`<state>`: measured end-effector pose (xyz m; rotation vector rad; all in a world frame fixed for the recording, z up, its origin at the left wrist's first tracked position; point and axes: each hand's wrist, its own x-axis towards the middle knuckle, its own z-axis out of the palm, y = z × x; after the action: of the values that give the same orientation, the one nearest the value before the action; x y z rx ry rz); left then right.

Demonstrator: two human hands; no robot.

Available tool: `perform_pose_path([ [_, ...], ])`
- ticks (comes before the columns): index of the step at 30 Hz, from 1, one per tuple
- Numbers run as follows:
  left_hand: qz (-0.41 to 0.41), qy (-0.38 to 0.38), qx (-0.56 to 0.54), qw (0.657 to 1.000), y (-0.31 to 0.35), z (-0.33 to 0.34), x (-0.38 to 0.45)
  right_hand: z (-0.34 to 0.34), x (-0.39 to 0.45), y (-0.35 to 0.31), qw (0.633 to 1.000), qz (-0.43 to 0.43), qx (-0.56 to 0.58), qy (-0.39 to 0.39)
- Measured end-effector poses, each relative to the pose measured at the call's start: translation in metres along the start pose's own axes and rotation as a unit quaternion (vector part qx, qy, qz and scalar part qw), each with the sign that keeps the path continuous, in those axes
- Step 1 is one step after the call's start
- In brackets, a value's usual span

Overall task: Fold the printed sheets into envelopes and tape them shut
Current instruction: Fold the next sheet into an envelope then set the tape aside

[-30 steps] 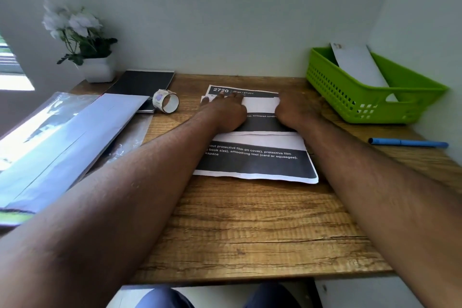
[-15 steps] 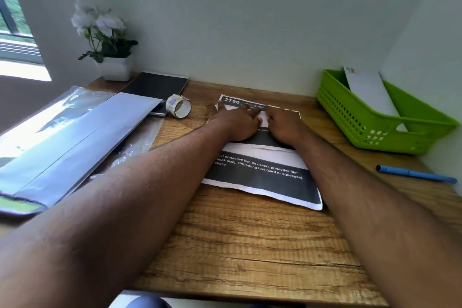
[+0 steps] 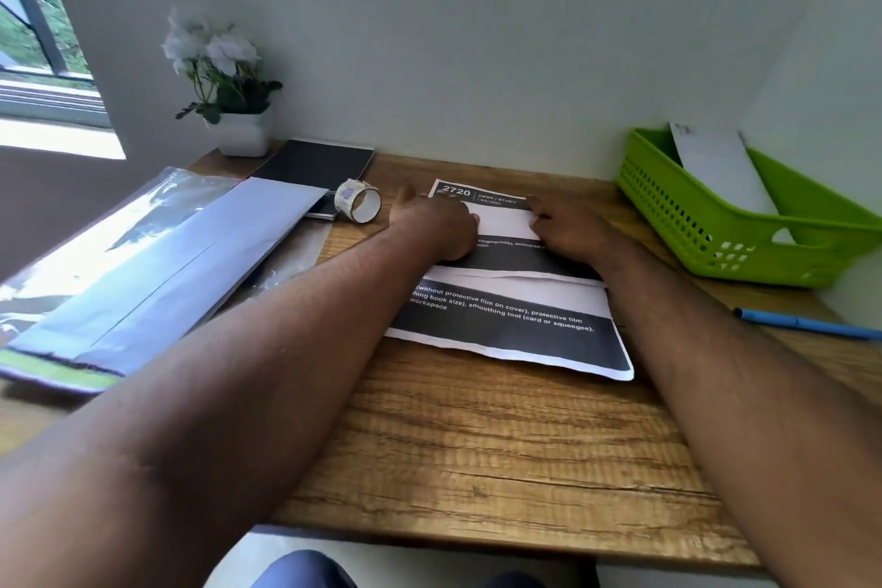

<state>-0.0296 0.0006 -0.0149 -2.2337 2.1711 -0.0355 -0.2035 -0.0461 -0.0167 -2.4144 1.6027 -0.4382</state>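
A printed sheet point(image 3: 515, 325) with black bands and white text lies on the wooden desk point(image 3: 477, 444), its far part folded over so a white flap point(image 3: 506, 222) shows. My left hand point(image 3: 434, 227) presses flat on the left end of that flap. My right hand point(image 3: 568, 232) presses on its right end, fingers lying along the fold. A roll of tape point(image 3: 358, 201) stands on edge just left of the sheet, apart from my left hand.
A green plastic basket point(image 3: 744, 224) at the right holds a white envelope point(image 3: 720, 167). A blue pen point(image 3: 806, 324) lies near the right edge. A black notebook point(image 3: 315, 170), a flower pot point(image 3: 238, 131) and plastic-wrapped papers point(image 3: 143, 263) fill the left.
My hands came together at the middle of the flap half a second ago and have now slid apart along the fold. The head camera has moved closer and turned slightly.
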Motion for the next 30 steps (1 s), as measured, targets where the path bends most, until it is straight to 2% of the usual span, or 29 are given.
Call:
perform_pose_path([
  [6, 0.017, 0.014, 0.017, 1.000, -0.002, 0.001, 0.000, -0.013, -0.009, 0.007, 0.999, -0.024, 0.035, 0.019],
  [10, 0.007, 0.051, -0.001, 0.999, -0.002, 0.000, -0.003, -0.023, -0.010, 0.011, 0.998, 0.016, 0.054, 0.020],
  [16, 0.002, 0.057, -0.030, 0.998, -0.001, -0.001, -0.009, -0.030, -0.003, 0.016, 0.989, 0.062, 0.128, -0.042],
  [25, 0.014, 0.056, -0.047, 0.997, 0.004, 0.001, -0.006, -0.043, -0.005, 0.004, 0.987, 0.118, 0.079, -0.073],
  [28, 0.023, 0.101, -0.055, 0.993, 0.004, 0.001, -0.006, -0.045, -0.012, -0.004, 0.988, 0.113, 0.056, -0.084],
  [30, 0.038, 0.154, -0.053, 0.986, 0.004, -0.001, -0.007, -0.045, -0.014, -0.007, 0.993, 0.093, 0.045, -0.059],
])
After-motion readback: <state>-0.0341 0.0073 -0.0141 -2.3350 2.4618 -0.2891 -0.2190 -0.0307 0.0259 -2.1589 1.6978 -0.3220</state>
